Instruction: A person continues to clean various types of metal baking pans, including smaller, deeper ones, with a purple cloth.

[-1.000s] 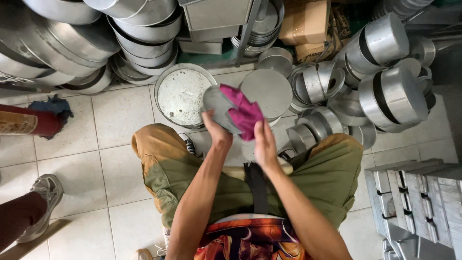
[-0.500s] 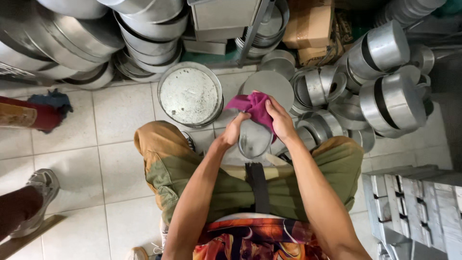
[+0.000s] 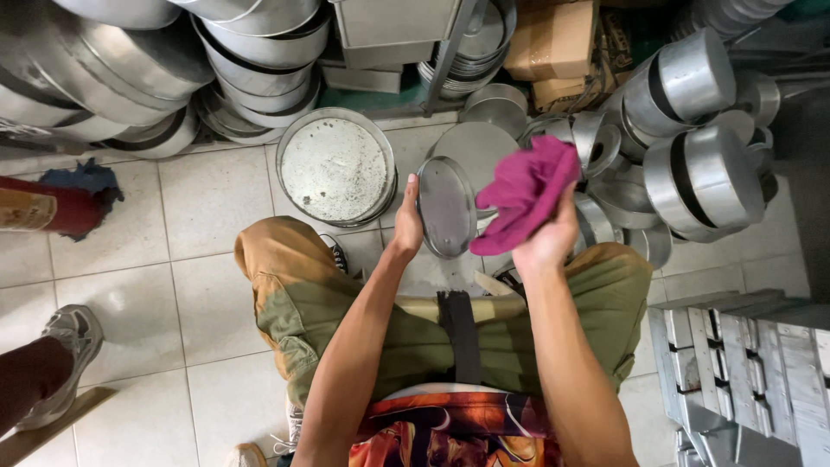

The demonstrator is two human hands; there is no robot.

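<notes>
My left hand (image 3: 406, 227) holds a small round metal pan (image 3: 445, 206) by its left rim, tilted on edge above my knees. My right hand (image 3: 548, 244) grips a bunched magenta cloth (image 3: 525, 192) just to the right of the pan, its lower edge touching the pan's rim. I am seated with olive-green trousers over a tiled floor.
A large round pan (image 3: 335, 169) lies flat on the floor ahead. Stacked metal pans (image 3: 130, 78) crowd the left, nested round tins (image 3: 692, 130) the right. Cardboard boxes (image 3: 553, 39) stand behind. Another person's shoe (image 3: 60, 355) is at the left. A grey metal rack (image 3: 743, 372) sits at lower right.
The cloth has come off the top of the small pan and moved right with my right hand. My left hand has turned the pan more on edge.
</notes>
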